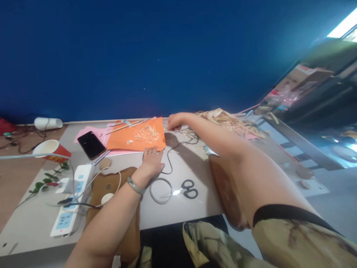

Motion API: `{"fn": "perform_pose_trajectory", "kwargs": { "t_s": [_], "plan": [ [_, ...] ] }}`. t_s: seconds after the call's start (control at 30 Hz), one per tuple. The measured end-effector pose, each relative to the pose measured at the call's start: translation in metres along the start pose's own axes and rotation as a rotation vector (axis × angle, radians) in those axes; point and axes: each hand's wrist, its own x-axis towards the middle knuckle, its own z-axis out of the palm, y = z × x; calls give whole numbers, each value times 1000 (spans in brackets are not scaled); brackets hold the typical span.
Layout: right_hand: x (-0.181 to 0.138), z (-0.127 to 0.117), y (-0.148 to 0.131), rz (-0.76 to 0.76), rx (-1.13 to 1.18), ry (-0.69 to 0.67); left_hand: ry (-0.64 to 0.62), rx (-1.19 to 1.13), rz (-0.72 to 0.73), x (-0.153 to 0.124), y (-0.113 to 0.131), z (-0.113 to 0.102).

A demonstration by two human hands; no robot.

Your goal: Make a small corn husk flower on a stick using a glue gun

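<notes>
An orange sheet (pixel 119 142) lies at the back of the table with small pale shavings (pixel 146 134) scattered over it. My left hand (pixel 152 163) rests at the sheet's near right corner, fingers stretched out flat over its edge. Just past the right edge of the sheet, my right hand (pixel 175 122) is bent down with its fingers curled together; what they hold, if anything, is hidden. Beyond my right forearm spreads a heap of pale strips (pixel 223 118). Scissors (pixel 189 189) with dark handles lie on the near side of the table, beside a coil (pixel 161 191).
On the left are a phone (pixel 91 145), a red paper cup (pixel 52 150), and a power strip (pixel 73 201) with cords. A brown pad (pixel 107 182) lies under my left arm. The blue wall (pixel 156 56) rises behind the table.
</notes>
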Motion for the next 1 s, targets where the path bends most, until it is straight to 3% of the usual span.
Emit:
{"fn": "perform_pose_trajectory", "kwargs": {
  "t_s": [0.17, 0.3, 0.43, 0.6, 0.77, 1.0],
  "plan": [
    [13, 38, 2, -95, 163, 16, 7, -20, -4, -2, 1, -1],
    [14, 36, 14, -124, 170, 86, 13, -14, -4, -3, 1, 0],
    [10, 26, 35, -114, 60, 107, 6, -11, -13, 0, 1, 1],
    [10, 31, 53, -146, -166, 165, -17, -14, -25, 2, 2, 1],
    [18, 42, 55, -223, -390, 326, -21, -5, -28, 1, 2, 1],
    [26, 52, 54, -199, -562, 315, -25, 2, -26, -2, 3, -2]
  ]
}}
